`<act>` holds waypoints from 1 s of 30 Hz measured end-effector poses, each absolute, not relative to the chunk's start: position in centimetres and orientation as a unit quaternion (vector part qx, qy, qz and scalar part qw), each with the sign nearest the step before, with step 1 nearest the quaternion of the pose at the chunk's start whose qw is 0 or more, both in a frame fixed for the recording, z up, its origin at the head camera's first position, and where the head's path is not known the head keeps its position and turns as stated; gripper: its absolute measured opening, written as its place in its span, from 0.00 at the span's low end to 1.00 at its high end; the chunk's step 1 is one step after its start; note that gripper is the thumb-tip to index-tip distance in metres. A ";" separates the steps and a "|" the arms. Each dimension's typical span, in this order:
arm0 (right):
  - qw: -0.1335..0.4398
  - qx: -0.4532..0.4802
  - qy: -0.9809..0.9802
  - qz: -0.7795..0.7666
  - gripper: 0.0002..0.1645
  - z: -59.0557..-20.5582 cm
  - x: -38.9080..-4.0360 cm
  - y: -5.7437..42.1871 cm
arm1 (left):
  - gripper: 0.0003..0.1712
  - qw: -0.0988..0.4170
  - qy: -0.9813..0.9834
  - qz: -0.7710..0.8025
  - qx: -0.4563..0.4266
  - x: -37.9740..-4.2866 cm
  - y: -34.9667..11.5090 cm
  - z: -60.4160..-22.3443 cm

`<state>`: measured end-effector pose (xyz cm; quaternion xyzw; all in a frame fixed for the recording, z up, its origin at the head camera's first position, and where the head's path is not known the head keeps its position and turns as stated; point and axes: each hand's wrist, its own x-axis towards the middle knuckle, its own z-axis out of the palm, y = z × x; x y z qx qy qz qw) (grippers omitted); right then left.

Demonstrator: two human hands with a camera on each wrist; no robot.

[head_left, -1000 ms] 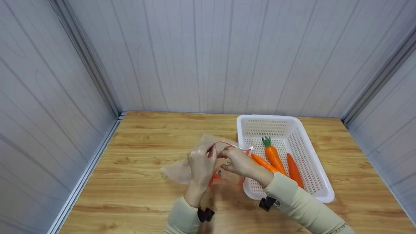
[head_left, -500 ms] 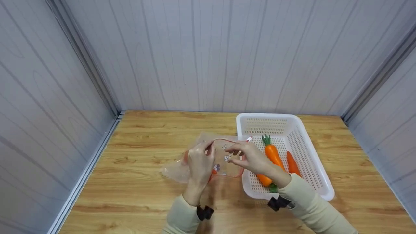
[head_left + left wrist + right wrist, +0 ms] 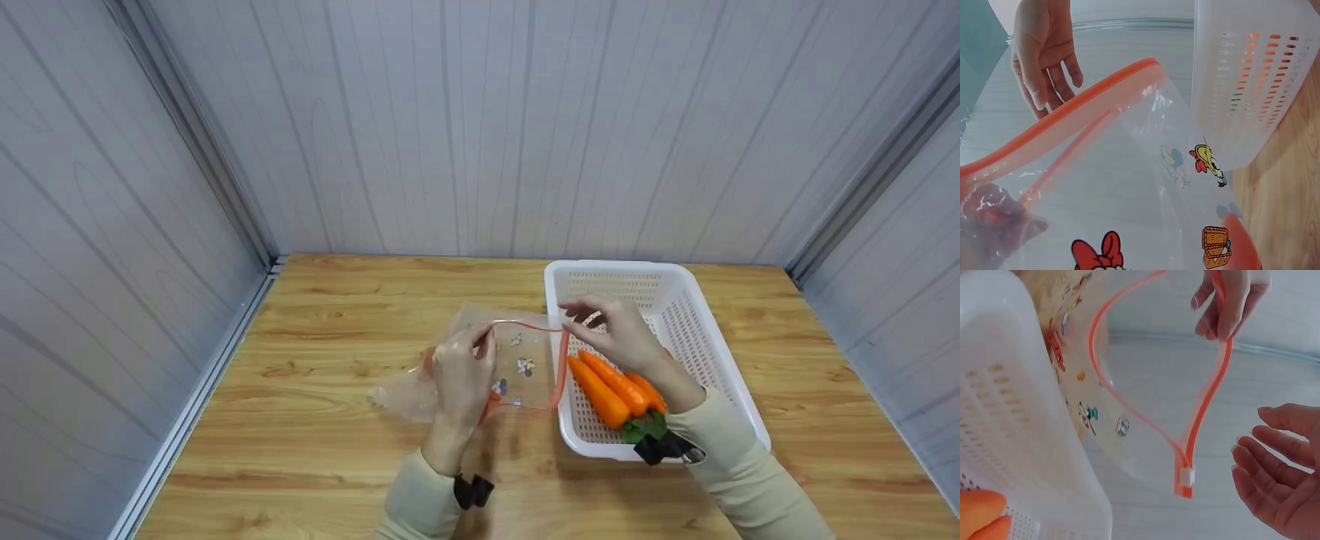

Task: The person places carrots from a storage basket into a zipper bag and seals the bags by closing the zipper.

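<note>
A clear zip bag [image 3: 525,352] with an orange rim and cartoon prints lies on its side, its mouth spread wide toward the basket. My left hand [image 3: 465,371] pinches the orange rim at the mouth, also visible in the right wrist view. My right hand [image 3: 619,330], fingers loosely bent and apart from the bag, hovers over the basket's left side; in the right wrist view nothing is in it. A white slider [image 3: 1186,477] sits at one end of the rim. Behind my left hand, an orange shape [image 3: 428,362] shows at the bag, mostly hidden.
A white perforated basket [image 3: 720,352] stands right of the bag. Several orange carrots [image 3: 600,394] with green tops lie in it, partly covered by my right arm. Wood-grain tabletop [image 3: 337,322] extends left and in front, with panelled walls [image 3: 487,150] behind and at both sides.
My right hand has drawn away from the bag's mouth, rightward and upward over the basket. The mouth now shows wider. My left hand has stayed at the rim.
</note>
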<state>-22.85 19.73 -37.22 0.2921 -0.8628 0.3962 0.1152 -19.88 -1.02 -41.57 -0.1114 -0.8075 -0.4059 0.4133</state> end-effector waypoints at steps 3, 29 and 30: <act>0.118 0.267 -0.870 0.397 0.13 -37.5 -23.6 20.4 | 0.04 0.414 -0.808 -0.404 -0.112 -19.9 -1.0 -41.6; -0.010 0.028 -0.903 0.428 0.31 -43.9 -29.5 27.4 | 0.04 0.425 -0.808 -0.392 -0.114 -20.0 -1.0 -41.7; -0.015 0.023 -0.904 0.426 0.31 -44.1 -29.6 27.7 | 0.04 0.425 -0.808 -0.393 -0.114 -20.1 -1.0 -41.8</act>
